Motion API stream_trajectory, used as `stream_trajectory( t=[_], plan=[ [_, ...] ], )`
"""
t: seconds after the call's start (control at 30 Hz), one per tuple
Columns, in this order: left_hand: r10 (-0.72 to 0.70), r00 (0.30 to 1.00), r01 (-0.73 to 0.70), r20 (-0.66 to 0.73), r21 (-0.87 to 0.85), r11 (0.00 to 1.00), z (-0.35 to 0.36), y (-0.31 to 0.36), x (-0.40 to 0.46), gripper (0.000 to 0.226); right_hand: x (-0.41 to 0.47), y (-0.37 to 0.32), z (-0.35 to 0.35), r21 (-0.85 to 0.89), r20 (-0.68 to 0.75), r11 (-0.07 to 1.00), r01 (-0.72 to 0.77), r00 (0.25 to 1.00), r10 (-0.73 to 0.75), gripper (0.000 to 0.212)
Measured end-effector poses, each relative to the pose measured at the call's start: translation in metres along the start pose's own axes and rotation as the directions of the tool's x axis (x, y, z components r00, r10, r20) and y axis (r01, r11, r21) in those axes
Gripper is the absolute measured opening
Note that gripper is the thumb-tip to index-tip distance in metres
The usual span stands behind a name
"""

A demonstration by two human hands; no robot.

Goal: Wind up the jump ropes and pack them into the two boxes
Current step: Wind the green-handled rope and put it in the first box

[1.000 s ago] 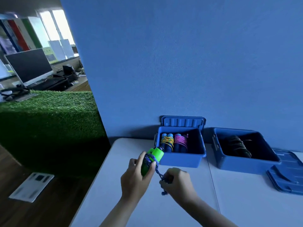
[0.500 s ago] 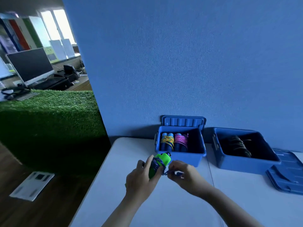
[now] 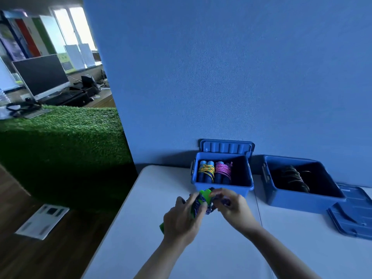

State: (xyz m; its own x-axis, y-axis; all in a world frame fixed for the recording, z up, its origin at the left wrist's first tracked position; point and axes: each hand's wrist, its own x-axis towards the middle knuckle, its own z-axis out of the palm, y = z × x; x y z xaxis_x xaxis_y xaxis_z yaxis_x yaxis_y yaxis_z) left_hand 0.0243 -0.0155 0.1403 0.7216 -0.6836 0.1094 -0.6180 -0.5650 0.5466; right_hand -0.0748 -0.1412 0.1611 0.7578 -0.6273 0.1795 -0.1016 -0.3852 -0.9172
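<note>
My left hand (image 3: pixel 181 218) grips a jump rope with green handles (image 3: pixel 205 195), its blue cord wound round the handles. My right hand (image 3: pixel 231 206) pinches the blue cord (image 3: pixel 209 210) close beside the handles. Both hands are just in front of the left blue box (image 3: pixel 221 186), which holds two wound ropes, one with yellow cord (image 3: pixel 206 171) and one with pink cord (image 3: pixel 223 170). The right blue box (image 3: pixel 298 200) holds dark wound ropes (image 3: pixel 296 178).
The white table (image 3: pixel 302 248) carries both boxes. One blue lid (image 3: pixel 227 147) leans against the blue wall behind the left box; another lid (image 3: pixel 354 214) lies flat at the right edge. A green turf block (image 3: pixel 60 141) stands left of the table.
Both hands and the green-handled rope have moved up and right, closer to the left box. My right hand came up beside the handles, and the loose cord end no longer hangs down.
</note>
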Motion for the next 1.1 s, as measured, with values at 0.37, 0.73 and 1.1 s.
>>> stream_trajectory(
  t=[0.37,0.73,1.1],
  plan=[
    [0.004,0.998,-0.002,-0.055,0.048,0.999,0.005,0.006,0.001,0.074,0.002,0.000,-0.002,0.190,-0.116,0.970,-0.151,0.978,0.175,0.015],
    [-0.060,0.998,0.060,-0.037,-0.003,0.998,0.001,-0.003,0.008,0.042,-0.002,0.003,-0.014,0.182,0.103,0.974,-0.136,0.988,0.119,0.017],
    [0.137,0.984,-0.135,0.112,-0.028,0.990,-0.006,-0.002,0.008,0.063,0.012,0.010,-0.026,-0.183,0.137,0.978,0.102,0.988,-0.078,0.017]
  ],
)
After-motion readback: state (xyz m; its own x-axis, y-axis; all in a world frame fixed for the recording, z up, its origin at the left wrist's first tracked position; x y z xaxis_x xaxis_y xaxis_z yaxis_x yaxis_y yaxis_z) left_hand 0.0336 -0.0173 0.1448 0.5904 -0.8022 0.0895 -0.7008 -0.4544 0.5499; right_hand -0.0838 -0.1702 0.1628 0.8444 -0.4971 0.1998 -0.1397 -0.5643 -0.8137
